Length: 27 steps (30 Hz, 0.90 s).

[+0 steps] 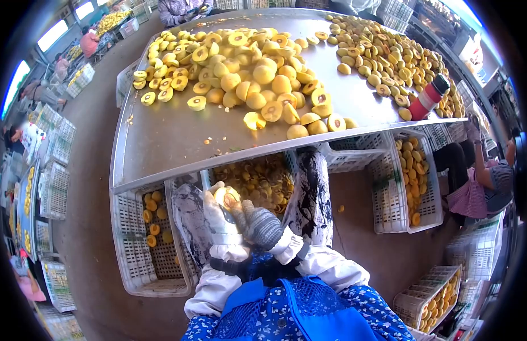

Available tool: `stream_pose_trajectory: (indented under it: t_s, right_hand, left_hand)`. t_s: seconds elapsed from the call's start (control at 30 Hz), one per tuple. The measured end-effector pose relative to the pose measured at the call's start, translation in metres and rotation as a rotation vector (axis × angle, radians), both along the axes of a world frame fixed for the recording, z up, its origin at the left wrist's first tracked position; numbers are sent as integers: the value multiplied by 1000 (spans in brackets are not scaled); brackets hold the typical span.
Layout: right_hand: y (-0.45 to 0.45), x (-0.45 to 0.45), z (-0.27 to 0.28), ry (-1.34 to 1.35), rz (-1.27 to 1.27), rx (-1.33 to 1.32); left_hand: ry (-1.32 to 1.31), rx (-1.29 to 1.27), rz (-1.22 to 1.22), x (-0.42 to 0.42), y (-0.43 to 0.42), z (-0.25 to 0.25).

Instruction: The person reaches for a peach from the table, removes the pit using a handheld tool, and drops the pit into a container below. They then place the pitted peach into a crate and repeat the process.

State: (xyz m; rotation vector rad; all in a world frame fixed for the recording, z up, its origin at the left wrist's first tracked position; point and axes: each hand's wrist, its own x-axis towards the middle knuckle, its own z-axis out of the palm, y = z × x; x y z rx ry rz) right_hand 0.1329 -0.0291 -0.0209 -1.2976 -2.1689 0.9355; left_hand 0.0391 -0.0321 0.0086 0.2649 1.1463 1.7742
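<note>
1. Clearly, your left hand (217,215) pinches a cut fruit (227,196) near the surface (175,133).
2. Your right hand (260,226) curls close by; you can't tell its grip.
3. Fruit pieces (255,175) beneath are partly hidden.

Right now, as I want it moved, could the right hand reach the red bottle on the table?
Probably not without leaning: the red bottle is well off to the right, and the right hand is close to the left hand, which holds a halved fruit.

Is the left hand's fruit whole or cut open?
Cut open: the fruit in the left hand shows pale flesh around a darker centre.
</note>
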Motion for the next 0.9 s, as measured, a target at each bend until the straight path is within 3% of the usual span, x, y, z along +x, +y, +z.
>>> stream_pose_trajectory:
  t_s: [0.13,0.23,0.33,0.37,0.5,0.53,0.57,0.6,0.63,0.7,0.8,0.9]
  right_hand:
    - [2,6,22,13,8,-211]
    - [1,8,24,70,-7,-189]
    - [2,7,8,608,176,102]
    - [-1,9,9,697,112,-313]
    - [11,29,14,647,192,-867]
    - [15,32,1,654,255,-875]
    - [17,35,-6,656,308,-681]
    - [18,37,-4,678,312,-711]
    - [18,39,1,700,315,-740]
    - [15,44,23,772,218,-1254]
    - [-4,30,11,1139,-64,-1381]
    - [-1,28,-28,1384,461,-1513]
  left_hand:
    - [108,-68,3,-5,4,-9]
    - [118,-118,-8,-4,10,-3]
    - [24,-85,-92,-7,9,-2]
    - [-18,-62,-133,-9,9,-3]
    - [423,-75,-240,-14,7,-5]
    - [502,12,-338,-19,4,-10]
    - [559,42,-358,-19,3,-12]
    - [616,76,-378,-18,3,-13]
    - [559,68,-370,-17,4,-11]
    - [446,55,-352,-16,6,-2]
    - [128,-21,-356,-14,8,9]
    - [49,-43,-412,-18,7,10]
